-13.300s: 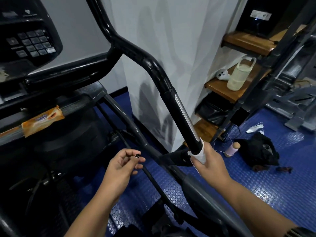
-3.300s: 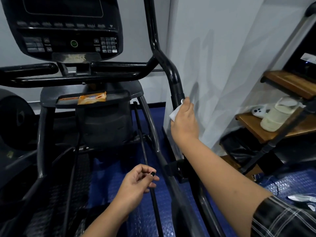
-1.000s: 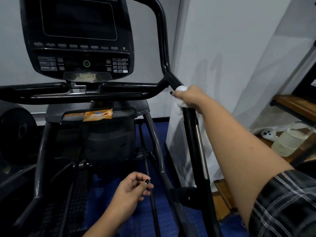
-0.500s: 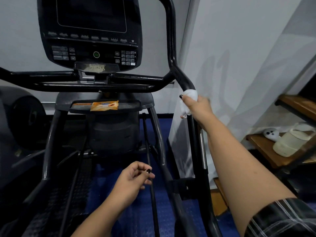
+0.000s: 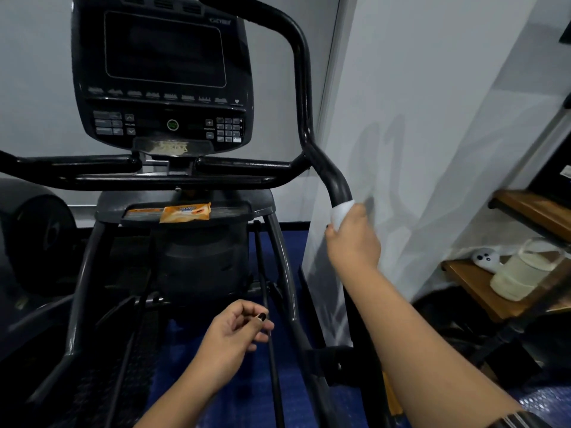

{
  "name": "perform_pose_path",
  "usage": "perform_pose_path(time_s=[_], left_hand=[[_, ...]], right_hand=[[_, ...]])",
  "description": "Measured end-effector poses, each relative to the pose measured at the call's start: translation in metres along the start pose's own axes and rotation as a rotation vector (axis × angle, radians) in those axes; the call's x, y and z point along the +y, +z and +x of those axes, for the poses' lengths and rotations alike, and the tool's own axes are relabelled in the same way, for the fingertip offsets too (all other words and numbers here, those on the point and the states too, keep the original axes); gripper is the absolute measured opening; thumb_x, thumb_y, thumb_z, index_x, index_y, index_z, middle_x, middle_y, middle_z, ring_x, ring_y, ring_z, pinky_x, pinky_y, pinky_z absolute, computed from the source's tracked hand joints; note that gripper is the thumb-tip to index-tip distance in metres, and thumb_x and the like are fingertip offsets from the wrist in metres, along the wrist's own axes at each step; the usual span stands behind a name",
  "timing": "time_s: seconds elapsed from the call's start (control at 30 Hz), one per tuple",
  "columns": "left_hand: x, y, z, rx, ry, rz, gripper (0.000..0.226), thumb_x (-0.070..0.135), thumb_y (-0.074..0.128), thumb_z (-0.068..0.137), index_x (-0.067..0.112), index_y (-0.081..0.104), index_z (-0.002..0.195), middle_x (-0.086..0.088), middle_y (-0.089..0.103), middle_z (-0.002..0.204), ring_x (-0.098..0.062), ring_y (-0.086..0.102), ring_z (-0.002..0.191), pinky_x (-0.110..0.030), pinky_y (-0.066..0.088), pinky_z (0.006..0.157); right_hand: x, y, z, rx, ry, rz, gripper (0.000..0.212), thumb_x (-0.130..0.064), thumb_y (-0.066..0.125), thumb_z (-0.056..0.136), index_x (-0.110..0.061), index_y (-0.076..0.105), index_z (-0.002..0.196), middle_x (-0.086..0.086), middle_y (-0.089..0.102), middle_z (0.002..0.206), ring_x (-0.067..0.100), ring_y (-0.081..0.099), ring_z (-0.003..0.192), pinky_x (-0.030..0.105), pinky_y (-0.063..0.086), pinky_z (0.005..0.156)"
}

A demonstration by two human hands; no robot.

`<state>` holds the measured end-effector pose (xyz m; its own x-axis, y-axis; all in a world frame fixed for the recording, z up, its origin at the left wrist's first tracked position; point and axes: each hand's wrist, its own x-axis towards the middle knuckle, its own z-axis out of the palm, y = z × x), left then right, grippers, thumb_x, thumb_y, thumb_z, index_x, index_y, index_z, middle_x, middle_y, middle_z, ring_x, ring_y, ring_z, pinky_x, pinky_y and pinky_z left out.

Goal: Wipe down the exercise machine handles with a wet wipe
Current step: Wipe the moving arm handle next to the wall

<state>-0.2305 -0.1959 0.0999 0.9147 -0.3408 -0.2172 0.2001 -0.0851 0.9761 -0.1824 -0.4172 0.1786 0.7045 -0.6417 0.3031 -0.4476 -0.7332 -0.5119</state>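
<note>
- Nearest to me, my left hand (image 5: 234, 332) hangs low in the middle. Its fingers are loosely curled with the thumb resting by the forefinger, and I see nothing in it. It sits in front of a thin black rod (image 5: 261, 273) and is well apart from any handle.
- Farther and to the right, my right hand (image 5: 352, 242) is clenched round the right handle (image 5: 327, 177) with the wet wipe (image 5: 341, 213) wrapped under the fingers. The wipe shows white at the top of the fist, touching the bar.
- The handle's long axis runs up from the hand, leans left and far through 1 bend, then climbs upright beside the console. The bare bar lies above the fingers, so I judge the next stroke goes up along it. The right hand is the nearer of the 2.
- A white sheet (image 5: 432, 134) hangs just beside the handle on the right, so my knuckles may brush it.
- Low on the right, a wooden shelf (image 5: 469, 288) holds a pale jug (image 5: 522, 273), well apart from my arm.
- Farther left, an orange packet (image 5: 185, 213) lies on the machine's tray (image 5: 259, 208).
- Above it, the horizontal handles (image 5: 244, 163) run left to right; I judge them not yet wiped.
- Farthest, the console (image 5: 163, 81) stands dark.
</note>
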Motion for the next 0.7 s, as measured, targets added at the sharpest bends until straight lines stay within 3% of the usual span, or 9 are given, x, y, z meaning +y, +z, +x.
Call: perform_pose_path(time_s=[0.1,0.17,0.27,0.37,0.6,0.7], left_hand=[[0.004,-0.003,0.014,-0.017,-0.003,0.0,0.013,0.005,0.052,0.098,0.009,0.064,0.101,-0.007,0.075,0.085,-0.01,0.065,0.066,-0.027,0.047,0.066],[0.008,-0.006,0.024,-0.03,-0.003,-0.008,0.013,0.005,0.052,0.098,0.009,0.064,0.102,-0.007,0.075,0.086,-0.01,0.065,0.067,-0.027,0.047,0.067],[0.018,-0.01,0.042,-0.048,0.021,-0.01,0.013,0.006,0.053,0.098,0.01,0.065,0.101,-0.008,0.075,0.088,-0.011,0.065,0.068,-0.028,0.047,0.068],[0.033,-0.016,0.064,-0.06,0.062,0.001,0.013,0.003,0.053,0.097,0.009,0.064,0.101,-0.007,0.075,0.085,-0.011,0.064,0.067,-0.027,0.047,0.067],[0.06,-0.039,0.114,-0.054,0.133,-0.018,0.013,0.003,0.053,0.097,0.008,0.064,0.101,-0.01,0.074,0.087,-0.011,0.063,0.065,-0.027,0.047,0.066],[0.069,-0.045,0.132,-0.091,0.166,0.001,0.013,0.002,0.053,0.096,0.008,0.064,0.1,-0.012,0.073,0.088,-0.012,0.062,0.065,-0.022,0.048,0.06]], right_hand=[[-0.003,0.01,0.001,0.081,-0.086,-0.218,0.063,-0.019,0.061,0.093,-0.002,0.026,0.143,0.011,0.051,0.128,0.027,0.055,0.114,0.035,0.049,0.081],[-0.008,0.013,0.007,0.122,-0.114,-0.295,0.063,-0.013,0.056,0.095,0.001,0.02,0.145,0.012,0.049,0.129,0.025,0.055,0.114,0.032,0.05,0.08],[-0.021,0.009,0.024,0.11,-0.099,-0.386,0.047,-0.007,0.047,0.097,0.002,0.027,0.139,0.011,0.051,0.125,0.024,0.06,0.108,0.031,0.049,0.073],[-0.036,0.0,0.043,0.051,-0.071,-0.415,0.041,-0.006,0.054,0.092,-0.002,0.036,0.128,0.01,0.058,0.118,0.026,0.065,0.101,0.032,0.041,0.064],[-0.057,-0.006,0.07,-0.011,-0.033,-0.402,0.028,-0.002,0.052,0.09,-0.006,0.041,0.115,0.01,0.066,0.105,0.029,0.066,0.092,0.032,0.039,0.062],[-0.064,-0.006,0.08,-0.039,-0.003,-0.402,0.028,-0.001,0.054,0.089,-0.007,0.042,0.113,0.007,0.063,0.093,0.026,0.057,0.078,0.032,0.038,0.06]])
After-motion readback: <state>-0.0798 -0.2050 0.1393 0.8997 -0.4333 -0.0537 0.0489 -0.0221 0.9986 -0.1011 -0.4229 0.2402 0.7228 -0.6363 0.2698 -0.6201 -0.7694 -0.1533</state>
